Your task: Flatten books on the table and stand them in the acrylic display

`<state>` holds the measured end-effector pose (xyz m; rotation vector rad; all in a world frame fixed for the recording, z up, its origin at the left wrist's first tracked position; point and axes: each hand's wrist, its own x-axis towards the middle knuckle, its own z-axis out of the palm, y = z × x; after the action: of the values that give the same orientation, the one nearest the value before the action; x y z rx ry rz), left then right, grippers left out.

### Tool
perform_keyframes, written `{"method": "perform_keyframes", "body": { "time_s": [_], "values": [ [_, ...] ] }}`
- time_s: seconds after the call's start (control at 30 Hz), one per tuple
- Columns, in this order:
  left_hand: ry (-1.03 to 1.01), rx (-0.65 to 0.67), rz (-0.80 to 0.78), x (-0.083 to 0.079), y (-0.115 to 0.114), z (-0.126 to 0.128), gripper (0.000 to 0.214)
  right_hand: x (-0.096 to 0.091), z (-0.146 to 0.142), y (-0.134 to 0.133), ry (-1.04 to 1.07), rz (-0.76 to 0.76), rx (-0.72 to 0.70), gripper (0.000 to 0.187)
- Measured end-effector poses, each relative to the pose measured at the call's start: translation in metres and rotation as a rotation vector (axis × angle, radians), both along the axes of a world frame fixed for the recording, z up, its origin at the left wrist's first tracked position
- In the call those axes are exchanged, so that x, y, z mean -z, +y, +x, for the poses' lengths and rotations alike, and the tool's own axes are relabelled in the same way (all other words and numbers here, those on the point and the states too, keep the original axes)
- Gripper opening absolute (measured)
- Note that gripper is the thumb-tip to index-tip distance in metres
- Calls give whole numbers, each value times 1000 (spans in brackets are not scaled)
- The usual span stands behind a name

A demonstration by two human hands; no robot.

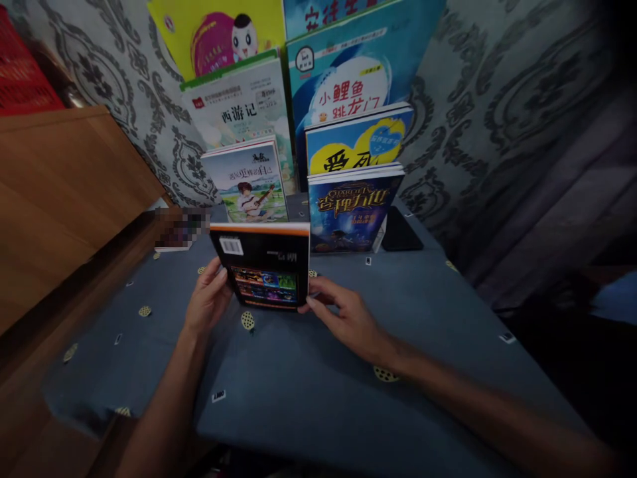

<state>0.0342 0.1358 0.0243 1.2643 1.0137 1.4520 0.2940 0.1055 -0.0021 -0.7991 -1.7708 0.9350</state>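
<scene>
A black book (263,265) with a barcode and colourful pictures on its cover stands upright, its lettering upside down. My left hand (212,297) grips its left edge, and my right hand (343,312) pinches the lower right corner. Right behind it stands a book with a guitar player on the cover (251,182). To its right is a dark blue book with gold lettering (351,209). Whether the black book's lower edge rests on the cloth cannot be told for certain.
Behind rise a pale green book (239,109), a yellow-and-blue book (358,143), a teal book (348,73) and a lime-yellow book (219,33). A black flat object (403,230) lies at right. A blurred book (176,229) lies at left, near a wooden cabinet (70,199). Blue cloth (308,385) covers the table.
</scene>
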Motion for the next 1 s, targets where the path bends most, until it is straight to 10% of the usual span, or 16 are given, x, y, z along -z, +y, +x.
{"method": "perform_keyframes", "body": {
  "time_s": [0.17,0.53,1.0],
  "values": [
    [105,57,179,-5,-3,-13,24,3,7,-1,-207,386,78,33],
    [472,276,-55,19,1,-3,21,44,6,19,-372,314,106,26],
    [888,-23,195,39,16,8,25,48,13,39,-477,340,103,35]
  ]
}}
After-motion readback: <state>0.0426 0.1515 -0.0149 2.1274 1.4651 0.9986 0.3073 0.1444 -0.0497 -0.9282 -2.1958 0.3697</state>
